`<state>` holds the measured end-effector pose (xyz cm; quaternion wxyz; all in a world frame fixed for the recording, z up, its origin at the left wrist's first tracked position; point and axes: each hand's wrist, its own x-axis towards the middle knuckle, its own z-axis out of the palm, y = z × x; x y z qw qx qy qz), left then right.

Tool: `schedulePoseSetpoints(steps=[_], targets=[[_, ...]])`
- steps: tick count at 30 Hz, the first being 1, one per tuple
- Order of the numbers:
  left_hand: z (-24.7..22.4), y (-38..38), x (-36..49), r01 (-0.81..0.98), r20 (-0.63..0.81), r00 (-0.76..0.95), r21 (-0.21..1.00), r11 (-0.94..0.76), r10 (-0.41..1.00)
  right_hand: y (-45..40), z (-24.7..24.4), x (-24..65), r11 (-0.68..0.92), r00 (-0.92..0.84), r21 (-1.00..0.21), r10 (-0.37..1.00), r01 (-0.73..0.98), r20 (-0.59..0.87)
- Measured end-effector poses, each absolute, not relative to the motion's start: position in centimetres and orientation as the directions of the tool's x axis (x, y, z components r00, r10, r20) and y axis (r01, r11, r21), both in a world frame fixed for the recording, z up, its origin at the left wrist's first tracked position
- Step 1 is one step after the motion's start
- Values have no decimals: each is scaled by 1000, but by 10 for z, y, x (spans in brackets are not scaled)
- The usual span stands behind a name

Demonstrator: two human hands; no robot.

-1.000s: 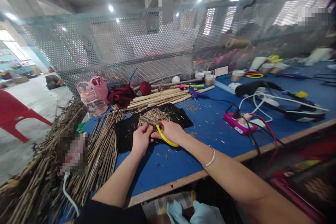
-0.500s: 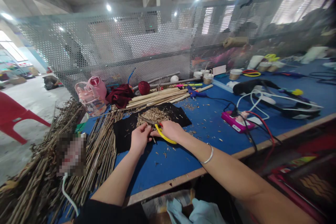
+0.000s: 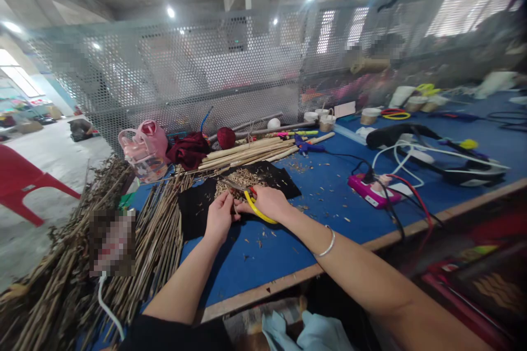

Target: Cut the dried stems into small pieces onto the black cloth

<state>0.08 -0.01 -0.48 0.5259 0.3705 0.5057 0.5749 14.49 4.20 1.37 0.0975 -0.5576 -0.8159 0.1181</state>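
Note:
In my right hand (image 3: 269,204) are yellow-handled scissors (image 3: 256,205), their dark blades pointing left over a heap of short cut twig pieces (image 3: 245,176). My left hand (image 3: 220,215) is closed in a pinch just left of the blades, on what looks like a thin twig; its fingers hide most of it. The heap lies on a black cloth (image 3: 193,211) spread over the blue table (image 3: 247,269). Beside the cloth on the left is a large bundle of long thin sticks (image 3: 158,230).
Peeled pale sticks (image 3: 247,151), a blue glue gun (image 3: 307,145) and dark red yarn (image 3: 226,137) lie behind the cloth. A pink bottle (image 3: 148,148) stands back left. On the right, a magenta power strip (image 3: 373,191) trails cables. A perforated metal screen (image 3: 206,77) borders the table's back.
The scissors have turned slightly and their blades sit a little further from my left fingers. The stick end that poked out below my hands no longer shows there.

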Motion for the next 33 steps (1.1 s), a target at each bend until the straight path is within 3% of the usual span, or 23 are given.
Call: schedulePoseSetpoints(steps=[7, 33], targets=[[-5, 1, 0, -194, -64, -144, 980, 36, 988, 38, 19, 143, 355, -375, -304, 927, 884, -10], [-3, -3, 5, -92, -43, -126, 995, 31, 991, 39, 19, 148, 477, -466, -346, 877, 808, 121]])
